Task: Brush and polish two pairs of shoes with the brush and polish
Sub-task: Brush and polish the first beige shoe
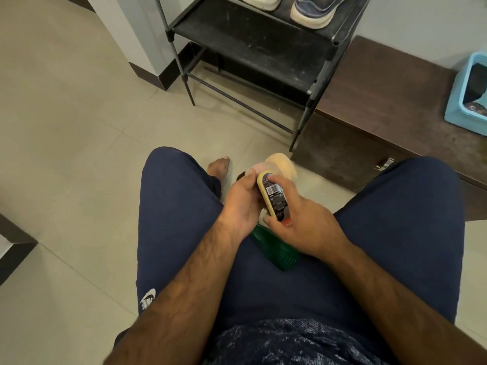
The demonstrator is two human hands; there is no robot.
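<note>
now right hand point(303, 225) grip curled round polish tin point(271, 197); left hand point(242, 206) grip clasps other edge.

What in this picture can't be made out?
Head view:
Label on the polish container: too small and blurred to read.
A pale object behind the left hand: blurred, partly hidden by it.
A green object: mostly covered by the right hand.
The sneakers on the rack: cut off by the top edge.
The blue basket: cut by the right edge, contents unclear.
</note>
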